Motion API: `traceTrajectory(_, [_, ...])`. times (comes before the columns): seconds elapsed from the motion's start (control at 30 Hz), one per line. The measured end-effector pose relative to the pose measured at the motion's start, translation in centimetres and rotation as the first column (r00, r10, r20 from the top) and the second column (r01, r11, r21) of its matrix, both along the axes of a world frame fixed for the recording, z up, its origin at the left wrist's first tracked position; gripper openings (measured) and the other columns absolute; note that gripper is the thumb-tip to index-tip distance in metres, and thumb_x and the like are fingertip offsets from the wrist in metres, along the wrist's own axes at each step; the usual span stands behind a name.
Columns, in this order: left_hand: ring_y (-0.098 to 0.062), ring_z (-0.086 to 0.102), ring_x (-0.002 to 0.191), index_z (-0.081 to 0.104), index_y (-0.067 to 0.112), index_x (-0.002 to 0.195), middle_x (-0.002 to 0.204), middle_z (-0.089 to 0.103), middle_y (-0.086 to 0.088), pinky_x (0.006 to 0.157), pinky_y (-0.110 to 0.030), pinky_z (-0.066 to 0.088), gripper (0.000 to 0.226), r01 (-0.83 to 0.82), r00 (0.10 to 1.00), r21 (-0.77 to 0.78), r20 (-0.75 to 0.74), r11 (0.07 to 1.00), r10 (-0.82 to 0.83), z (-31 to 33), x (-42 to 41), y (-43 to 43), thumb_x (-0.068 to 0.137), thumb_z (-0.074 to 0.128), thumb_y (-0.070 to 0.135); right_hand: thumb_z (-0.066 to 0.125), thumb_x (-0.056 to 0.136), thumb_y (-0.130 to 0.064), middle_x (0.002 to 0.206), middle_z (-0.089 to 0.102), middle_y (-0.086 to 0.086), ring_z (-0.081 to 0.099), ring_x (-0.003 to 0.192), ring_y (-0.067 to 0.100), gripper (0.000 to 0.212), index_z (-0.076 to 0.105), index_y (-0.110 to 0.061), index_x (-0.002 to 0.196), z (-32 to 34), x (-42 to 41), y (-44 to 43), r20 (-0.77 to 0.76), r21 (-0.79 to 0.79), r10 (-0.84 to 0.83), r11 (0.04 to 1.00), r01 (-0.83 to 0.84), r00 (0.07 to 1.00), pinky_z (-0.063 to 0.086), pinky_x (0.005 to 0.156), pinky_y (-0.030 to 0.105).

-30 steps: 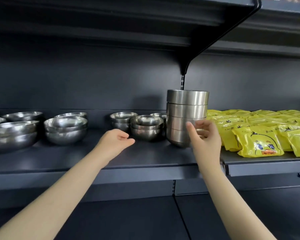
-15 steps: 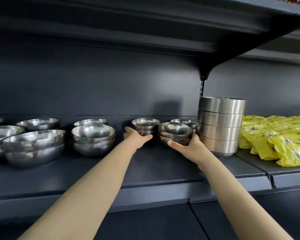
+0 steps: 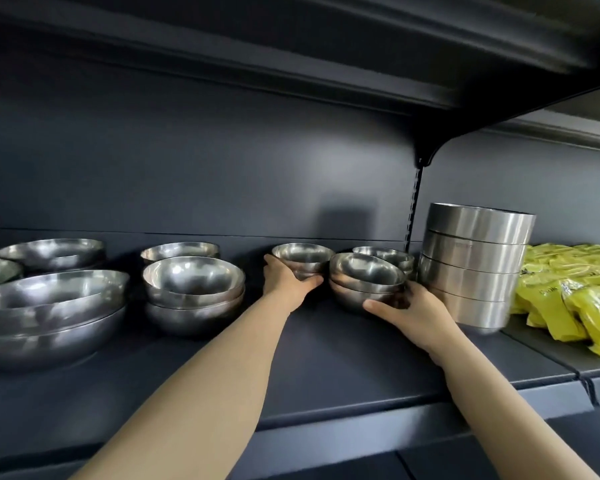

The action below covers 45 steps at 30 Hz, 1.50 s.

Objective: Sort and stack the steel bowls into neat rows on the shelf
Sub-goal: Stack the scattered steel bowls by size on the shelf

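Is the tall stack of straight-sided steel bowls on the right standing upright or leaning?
Leaning. The tall stack tilts, its top sitting further right than its base, beside the yellow packets.

On the shelf (image 3: 326, 358), large bowl stacks (image 3: 49, 306) are sitting far left, medium stacks (image 3: 193, 289) right of them, small stacks (image 3: 366, 278) at centre, a tall straight-sided stack (image 3: 475, 261) further right, packets (image 3: 568, 292) lying rightmost.

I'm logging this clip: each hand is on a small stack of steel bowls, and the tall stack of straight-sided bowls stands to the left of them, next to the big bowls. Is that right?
One thing is wrong: the tall stack of straight-sided bowls stands to the right of the hands, beside the yellow packets, as the head view shows. The left hand and right hand are indeed each on a small stack of steel bowls.
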State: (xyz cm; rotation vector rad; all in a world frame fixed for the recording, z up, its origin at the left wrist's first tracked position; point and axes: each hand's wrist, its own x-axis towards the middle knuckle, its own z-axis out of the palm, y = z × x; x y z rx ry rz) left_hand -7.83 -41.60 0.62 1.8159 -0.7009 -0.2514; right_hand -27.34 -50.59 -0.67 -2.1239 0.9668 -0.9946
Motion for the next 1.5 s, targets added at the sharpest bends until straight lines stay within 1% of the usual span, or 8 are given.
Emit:
traceTrajectory(0.43, [-0.011,0.051,0.088,0.046,0.008,0.121,0.110,0.061,0.000,0.079,-0.021,0.037,0.051,-0.021,0.990,-0.239,-0.138,0.971,-0.013,0.3,-0.5,1.2,0.084,0.075,0.027,0.086,0.063,-0.045,0.108,0.070,-0.006,0.064,0.103,0.014,0.064,0.061,-0.020,0.117,-0.3,-0.1,0.0,0.040,0.037,0.068,0.997,-0.070,0.997,0.049,0.090,0.028])
traceTrajectory(0.57, [-0.014,0.053,0.098,0.044,0.007,0.123,0.104,0.055,0.005,0.082,-0.024,0.036,0.054,-0.051,0.987,-0.356,-0.161,0.933,-0.007,1.1,-1.0,1.9,0.084,0.074,0.030,0.086,0.063,-0.043,0.107,0.069,-0.007,0.064,0.102,0.013,0.062,0.061,-0.019,0.114,-0.1,-0.2,0.2,0.058,0.067,0.110,0.991,-0.114,0.992,0.050,0.091,0.030])
traceTrajectory(0.7, [-0.005,0.053,0.086,0.045,0.011,0.125,0.110,0.059,0.007,0.083,-0.024,0.036,0.053,-0.044,0.983,-0.468,-0.179,0.883,-0.046,1.9,-2.2,2.3,0.085,0.073,0.031,0.086,0.065,-0.042,0.103,0.068,-0.009,0.063,0.098,0.011,0.055,0.059,-0.024,0.110,0.0,-0.2,0.6,0.057,0.082,0.159,0.983,-0.164,0.986,0.048,0.085,0.025])
traceTrajectory(0.9, [0.003,0.055,0.097,0.046,0.021,0.129,0.112,0.060,0.016,0.075,-0.011,0.037,0.054,0.100,0.966,-0.535,-0.149,0.839,-0.211,3.2,-3.5,2.5,0.084,0.073,0.036,0.080,0.036,-0.075,0.105,0.072,-0.013,0.065,0.102,0.007,0.091,0.063,-0.030,0.113,-0.4,0.3,0.2,0.034,0.092,0.247,0.964,-0.249,0.968,0.051,0.097,0.035])
traceTrajectory(1.03, [-0.006,0.054,0.119,0.047,0.023,0.132,0.120,0.063,0.012,0.101,-0.025,0.038,0.061,0.185,0.943,-0.500,-0.154,0.846,-0.296,3.2,-3.0,2.4,0.081,0.075,0.038,0.081,0.042,-0.066,0.103,0.072,-0.014,0.065,0.101,0.006,0.081,0.063,-0.030,0.112,-0.4,0.5,0.2,0.058,0.102,0.270,0.956,-0.275,0.961,0.050,0.098,0.034])
traceTrajectory(1.17, [0.004,0.052,0.114,0.048,0.023,0.130,0.121,0.060,0.016,0.089,-0.015,0.031,0.052,0.287,0.929,-0.424,-0.094,0.859,-0.357,3.2,-3.2,3.2,0.085,0.070,0.039,0.084,0.054,-0.054,0.105,0.070,-0.014,0.064,0.102,0.006,0.073,0.060,-0.028,0.118,-0.2,0.6,0.4,0.054,0.111,0.265,0.957,-0.269,0.963,0.049,0.097,0.030])
traceTrajectory(1.33, [0.016,0.062,0.069,0.051,0.026,0.123,0.109,0.062,0.021,0.078,-0.009,0.036,0.035,0.400,0.905,-0.306,-0.019,0.864,-0.426,3.0,-3.6,3.5,0.092,0.064,0.033,0.085,0.063,-0.047,0.109,0.067,-0.015,0.062,0.107,0.007,0.070,0.057,-0.025,0.123,-0.1,0.8,0.6,0.054,0.104,0.254,0.960,-0.258,0.966,0.047,0.093,0.024])
traceTrajectory(1.5, [-0.001,0.065,0.092,0.050,0.032,0.124,0.110,0.062,0.020,0.095,-0.023,0.034,0.039,0.439,0.896,-0.188,0.023,0.878,-0.443,2.7,-3.7,3.6,0.089,0.066,0.036,0.084,0.069,-0.040,0.116,0.058,-0.011,0.049,0.106,0.004,0.082,0.044,-0.019,0.138,0.2,0.6,1.0,0.062,0.095,0.239,0.965,-0.244,0.969,0.036,0.089,0.019])
